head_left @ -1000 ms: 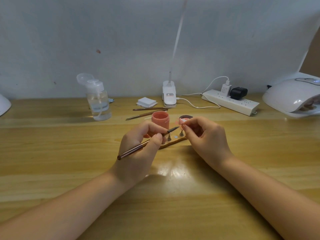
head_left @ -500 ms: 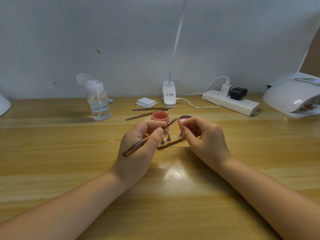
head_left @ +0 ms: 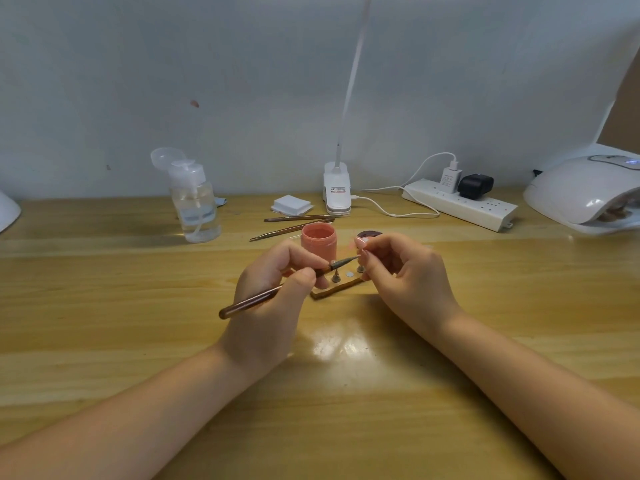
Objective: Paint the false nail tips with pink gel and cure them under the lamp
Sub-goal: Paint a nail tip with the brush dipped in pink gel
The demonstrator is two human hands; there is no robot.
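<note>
My left hand [head_left: 277,292] grips a brown gel brush [head_left: 252,301], its tip reaching a pink false nail tip [head_left: 361,242]. My right hand [head_left: 401,271] pinches that tip by its small stand. Below the hands lies a wooden holder strip [head_left: 332,289] with metal pegs [head_left: 335,277]. An open pink gel jar [head_left: 318,241] stands just behind my left hand, and its dark lid [head_left: 369,234] lies to its right. The white curing lamp [head_left: 581,192] sits at the far right edge, with something inside its opening.
A clear pump bottle [head_left: 195,202] stands at the back left. Two spare brushes [head_left: 294,225] and a white pad stack [head_left: 291,205] lie behind the jar. A clip desk lamp [head_left: 337,188] and a power strip [head_left: 457,204] with plugs line the wall.
The brush tip has dropped slightly and drawn along the nail tip; the handle now lies flatter. My right hand has hardly shifted.
</note>
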